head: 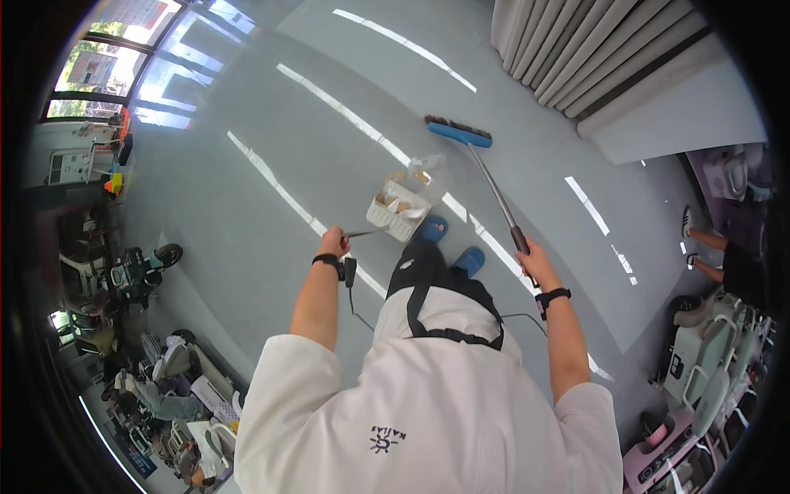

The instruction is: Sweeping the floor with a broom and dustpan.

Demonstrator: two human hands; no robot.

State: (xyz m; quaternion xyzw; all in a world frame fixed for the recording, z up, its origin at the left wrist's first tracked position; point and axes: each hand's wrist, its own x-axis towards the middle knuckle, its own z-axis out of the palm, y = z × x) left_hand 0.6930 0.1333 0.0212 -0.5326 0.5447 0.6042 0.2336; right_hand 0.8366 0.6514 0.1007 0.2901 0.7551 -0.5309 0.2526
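Observation:
My left hand (333, 242) grips a thin rod-like handle (365, 233), whose far end meets the side of a white slotted plastic basket (387, 220). Crumpled paper and brown scraps (395, 202) lie in the basket, and a clear plastic bag (437, 179) bulges over its far rim. Whether the rod is fixed to the basket cannot be told. My right hand (538, 262) is closed around the dark grip of a broom (492, 179). Its blue head (460, 134) with dark bristles rests on the grey floor, ahead and right of the basket.
Blue slippers (470, 262) are on my feet beside the basket. Grey curtains (555, 55) hang at the upper right. Electric scooters (697, 352) stand at right, near another person's legs (710, 241). More scooters (139, 272) line the left, below windows (92, 68).

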